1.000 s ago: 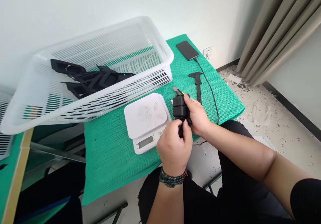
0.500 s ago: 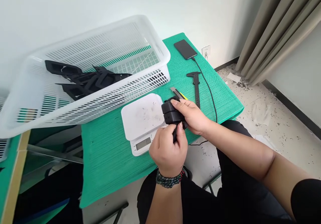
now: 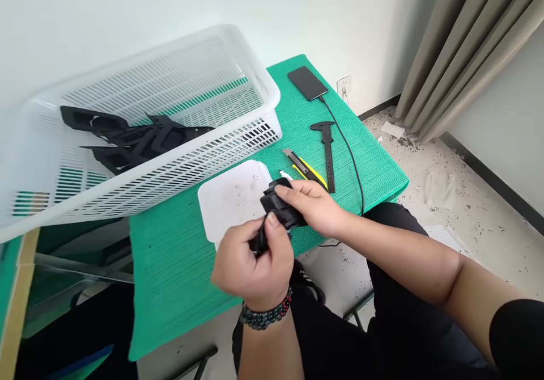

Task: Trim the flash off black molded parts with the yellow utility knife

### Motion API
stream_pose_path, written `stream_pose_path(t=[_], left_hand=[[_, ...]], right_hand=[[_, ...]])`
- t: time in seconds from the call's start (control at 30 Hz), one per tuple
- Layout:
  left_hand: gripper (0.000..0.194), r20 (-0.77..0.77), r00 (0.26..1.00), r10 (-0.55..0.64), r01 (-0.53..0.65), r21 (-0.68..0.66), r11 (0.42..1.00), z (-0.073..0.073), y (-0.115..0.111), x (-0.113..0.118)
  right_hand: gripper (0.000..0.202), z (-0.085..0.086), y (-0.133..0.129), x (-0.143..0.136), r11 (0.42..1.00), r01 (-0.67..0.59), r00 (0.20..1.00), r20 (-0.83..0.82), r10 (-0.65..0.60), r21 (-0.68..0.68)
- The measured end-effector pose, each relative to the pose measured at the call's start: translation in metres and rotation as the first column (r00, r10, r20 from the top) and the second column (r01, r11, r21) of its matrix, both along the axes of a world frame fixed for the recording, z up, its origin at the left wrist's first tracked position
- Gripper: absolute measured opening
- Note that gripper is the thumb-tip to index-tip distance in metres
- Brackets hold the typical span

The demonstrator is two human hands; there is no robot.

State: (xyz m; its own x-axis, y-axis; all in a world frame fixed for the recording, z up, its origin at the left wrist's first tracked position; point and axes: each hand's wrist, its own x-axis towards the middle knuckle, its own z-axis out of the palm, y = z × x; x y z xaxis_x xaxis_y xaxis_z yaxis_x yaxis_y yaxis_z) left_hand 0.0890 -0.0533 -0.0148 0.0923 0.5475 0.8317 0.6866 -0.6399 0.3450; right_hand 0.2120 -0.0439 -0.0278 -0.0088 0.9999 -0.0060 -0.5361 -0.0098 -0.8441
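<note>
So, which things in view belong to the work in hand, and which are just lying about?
In the work:
- black part, held between left hand and right hand

Apparently lying about, not held:
- knife
- caliper
- phone
- scale
- basket with black pieces

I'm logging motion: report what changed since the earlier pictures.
The left hand moved left, hiding the display of the flat white scale; the black blocky piece, still held by it and the right hand, shifted left. The yellow box cutter came into fuller view. The black caliper and dark phone stayed.
</note>
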Motion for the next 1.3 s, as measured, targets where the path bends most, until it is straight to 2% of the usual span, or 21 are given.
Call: stream_pose_path(t=[0.07, 0.17, 0.33, 0.5, 0.6, 0.7, 0.8, 0.87, 0.93, 1.07, 1.17, 1.3], left_hand=[[0.008, -0.033, 0.998, -0.051, 0.049, -0.051, 0.998, 0.001, -0.001, 0.001], [0.009, -0.054, 0.997, -0.059, 0.054, -0.088, 0.995, 0.001, -0.002, 0.002], [0.009, 0.017, 0.999, 0.028, -0.025, -0.15, 0.988, -0.002, 0.002, -0.002], [0.01, 0.085, 0.996, 0.035, -0.017, -0.204, 0.979, 0.0, 0.005, -0.006], [0.013, 0.164, 0.981, 0.099, -0.058, -0.241, 0.969, 0.003, 0.005, -0.007], [0.016, 0.279, 0.946, 0.167, -0.053, -0.377, 0.925, 0.004, 0.008, -0.01], [0.019, 0.377, 0.91, 0.171, 0.053, -0.515, 0.855, 0.001, 0.012, -0.015], [0.02, 0.416, 0.895, 0.162, 0.105, -0.548, 0.83, -0.001, 0.017, -0.018], [0.02, 0.434, 0.886, 0.162, 0.124, -0.56, 0.819, -0.004, 0.021, -0.02], [0.022, 0.434, 0.886, 0.161, 0.144, -0.589, 0.795, -0.012, 0.027, -0.022], [0.026, 0.463, 0.881, 0.102, 0.192, -0.545, 0.816, -0.013, 0.025, -0.018], [0.03, 0.439, 0.896, -0.057, 0.252, -0.399, 0.882, -0.009, 0.014, -0.006]], right_hand=[[0.056, 0.0, 0.001, 0.003, 0.999, 0.041, 0.999, 0.0, -0.041, 0.012], [0.062, -0.001, 0.0, 0.004, 0.995, 0.079, 0.99, 0.109, -0.086, 0.064], [0.058, -0.004, -0.006, -0.003, 0.976, -0.054, 0.941, 0.337, -0.021, 0.21], [0.052, -0.003, -0.008, -0.005, 0.966, -0.08, 0.857, 0.512, -0.059, 0.246], [0.05, 0.0, -0.01, -0.004, 0.956, -0.144, 0.781, 0.622, -0.048, 0.254], [0.05, -0.001, -0.01, -0.003, 0.933, -0.221, 0.715, 0.698, -0.044, 0.284], [0.051, -0.002, -0.01, -0.002, 0.907, -0.252, 0.688, 0.722, -0.076, 0.336], [0.053, -0.001, -0.011, 0.0, 0.896, -0.244, 0.698, 0.709, -0.104, 0.371], [0.054, 0.002, -0.013, 0.001, 0.896, -0.201, 0.749, 0.652, -0.12, 0.396], [0.059, 0.009, -0.014, 0.004, 0.944, -0.002, 0.869, 0.468, -0.162, 0.33], [0.063, 0.009, -0.008, 0.006, 0.963, 0.158, 0.923, 0.313, -0.224, 0.22], [0.058, 0.002, 0.003, 0.006, 0.97, 0.232, 0.972, 0.019, -0.234, 0.073]])
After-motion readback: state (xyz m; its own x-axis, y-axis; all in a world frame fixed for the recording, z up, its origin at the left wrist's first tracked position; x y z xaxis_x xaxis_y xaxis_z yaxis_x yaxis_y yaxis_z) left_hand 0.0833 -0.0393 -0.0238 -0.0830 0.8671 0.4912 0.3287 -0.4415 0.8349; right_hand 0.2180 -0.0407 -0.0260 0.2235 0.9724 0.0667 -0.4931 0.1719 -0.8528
